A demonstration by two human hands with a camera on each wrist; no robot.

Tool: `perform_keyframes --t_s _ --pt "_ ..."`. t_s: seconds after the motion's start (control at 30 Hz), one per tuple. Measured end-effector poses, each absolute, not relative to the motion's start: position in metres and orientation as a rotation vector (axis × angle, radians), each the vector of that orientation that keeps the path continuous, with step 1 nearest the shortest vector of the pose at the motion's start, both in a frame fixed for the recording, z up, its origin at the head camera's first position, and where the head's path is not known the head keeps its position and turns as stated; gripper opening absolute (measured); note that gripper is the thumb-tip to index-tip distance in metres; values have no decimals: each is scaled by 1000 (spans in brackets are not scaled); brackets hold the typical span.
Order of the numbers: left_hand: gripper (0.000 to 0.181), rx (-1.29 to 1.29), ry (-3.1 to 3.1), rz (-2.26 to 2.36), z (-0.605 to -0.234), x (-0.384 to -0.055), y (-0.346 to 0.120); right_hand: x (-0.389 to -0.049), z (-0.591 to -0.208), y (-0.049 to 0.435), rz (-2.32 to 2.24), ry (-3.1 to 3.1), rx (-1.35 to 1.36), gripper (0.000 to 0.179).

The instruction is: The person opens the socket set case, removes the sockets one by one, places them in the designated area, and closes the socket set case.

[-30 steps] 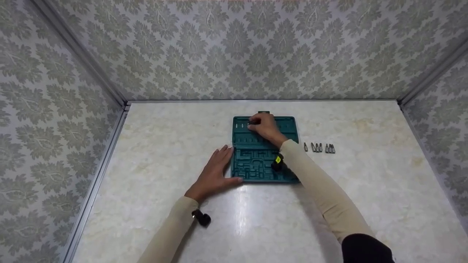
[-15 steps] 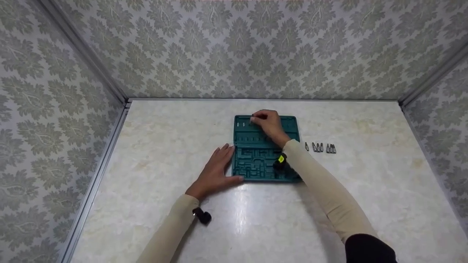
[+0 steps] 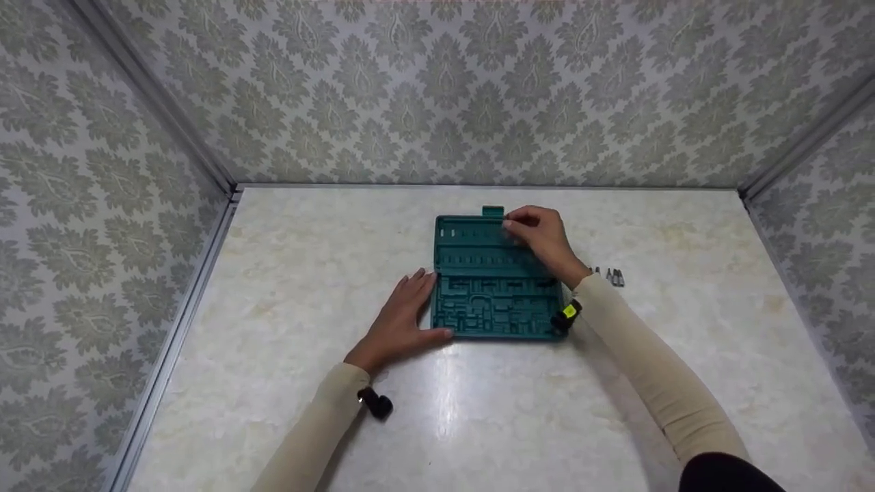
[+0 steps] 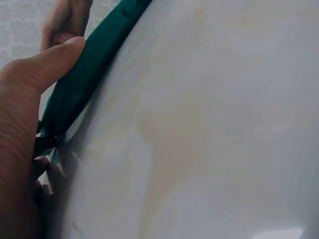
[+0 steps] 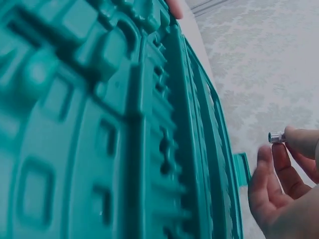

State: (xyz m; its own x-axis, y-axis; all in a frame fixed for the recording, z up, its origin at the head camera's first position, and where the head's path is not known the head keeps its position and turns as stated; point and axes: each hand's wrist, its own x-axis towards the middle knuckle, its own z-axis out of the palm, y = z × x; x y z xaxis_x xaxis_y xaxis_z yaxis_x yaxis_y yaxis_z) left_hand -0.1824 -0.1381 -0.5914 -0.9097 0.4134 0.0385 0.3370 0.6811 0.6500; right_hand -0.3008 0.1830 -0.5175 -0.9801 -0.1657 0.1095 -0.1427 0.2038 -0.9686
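A green plastic case [image 3: 495,301] lies unfolded on the table, its moulded compartments facing up. My right hand [image 3: 540,236] is over the upper right of the case. In the right wrist view it pinches a small silver socket [image 5: 276,137] between thumb and fingertips, the hollow end pointing outward. My left hand [image 3: 400,321] rests at the case's lower left corner, fingers along the left side and thumb on the front edge. The left wrist view shows that thumb lying against the case wall [image 4: 79,84]. Two small light pieces [image 3: 447,233] sit in the upper left slots.
Several metal bits [image 3: 616,277] lie on the table right of the case, some hidden behind my right wrist. A green latch tab [image 3: 493,211] sticks out from the case's far edge. Patterned walls [image 3: 451,96] stand behind and on both sides of the table [image 3: 307,273].
My right hand has lifted the small socket from the third upper slot and moved to the right with it. Its wrist now covers part of the bits. The left hand has stayed put.
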Motion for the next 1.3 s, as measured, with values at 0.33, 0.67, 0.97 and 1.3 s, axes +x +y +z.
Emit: perform_keyframes --t_s 0.33,0.67,0.97,1.3 --pt "119 665 2795 1041 -591 -184 -137 -280 -514 226 -2063 2313 -235 33" --pt "120 637 2794 1038 -590 -183 -138 -263 -513 268 -2050 2424 -184 29" --pt "120 628 2788 1036 -591 -182 -137 -248 -514 300 -2058 2494 -95 35" --pt "119 630 2777 1035 -589 -183 -137 -230 -520 332 -2150 2444 -7 32"
